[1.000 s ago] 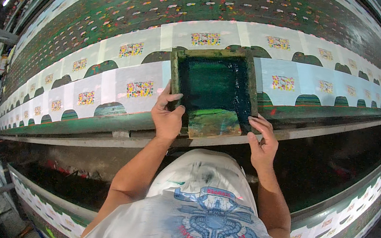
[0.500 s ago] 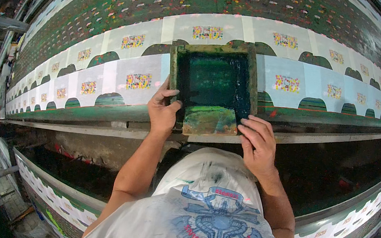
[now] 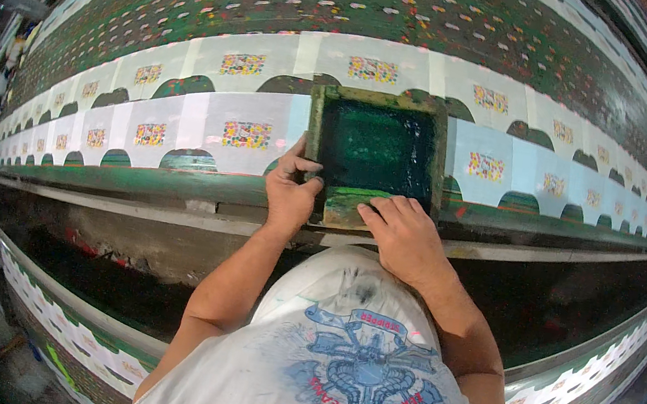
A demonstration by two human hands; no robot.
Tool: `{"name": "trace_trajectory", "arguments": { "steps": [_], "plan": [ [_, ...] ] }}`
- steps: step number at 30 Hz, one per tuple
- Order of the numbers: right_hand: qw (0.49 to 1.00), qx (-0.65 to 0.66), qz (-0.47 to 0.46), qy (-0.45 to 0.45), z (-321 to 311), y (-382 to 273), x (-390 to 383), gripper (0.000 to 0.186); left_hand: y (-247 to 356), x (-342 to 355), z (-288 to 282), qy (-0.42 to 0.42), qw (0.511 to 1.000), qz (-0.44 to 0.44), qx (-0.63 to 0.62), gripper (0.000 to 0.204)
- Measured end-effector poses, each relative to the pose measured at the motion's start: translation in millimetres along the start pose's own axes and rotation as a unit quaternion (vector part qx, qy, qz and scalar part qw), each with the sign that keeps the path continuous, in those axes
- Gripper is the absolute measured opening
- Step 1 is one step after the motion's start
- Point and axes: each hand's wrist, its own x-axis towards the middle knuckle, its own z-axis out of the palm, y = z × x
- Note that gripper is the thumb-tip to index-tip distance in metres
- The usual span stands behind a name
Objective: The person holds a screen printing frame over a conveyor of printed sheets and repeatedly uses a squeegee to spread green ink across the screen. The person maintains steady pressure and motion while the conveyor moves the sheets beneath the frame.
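a long green surface (image 3: 142,185) carries rows of pale cut pieces (image 3: 185,119) with bright multicoloured prints. over the near row lies a wooden frame (image 3: 316,121), dark green inside, a worn board (image 3: 345,211) at its near end. the left hand (image 3: 293,189) pinches the frame's left side; the right hand (image 3: 402,232) has bent fingers on the board, whether gripping cannot be told.

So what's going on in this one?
A person's left hand holds the left side of a wooden frame with a dark green interior. The right hand is on the board at its near end. The frame sits among printed pale pieces on a long green table.
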Motion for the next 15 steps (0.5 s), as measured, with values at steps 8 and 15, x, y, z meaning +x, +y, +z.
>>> {"name": "trace_trajectory", "arguments": {
  "steps": [8, 15],
  "plan": [
    [0.988, 0.112, 0.047, -0.095, -33.9, 28.4, 37.8, 0.032, -7.7, -2.0, 6.4, 0.013, 0.999, 0.013, -0.030, 0.041],
    [0.989, 0.109, 0.056, -0.079, -35.2, 80.2, 93.1, 0.033, -1.6, 11.5, -0.1, -0.001, 0.997, -0.031, -0.075, 0.040]
  ]
}}
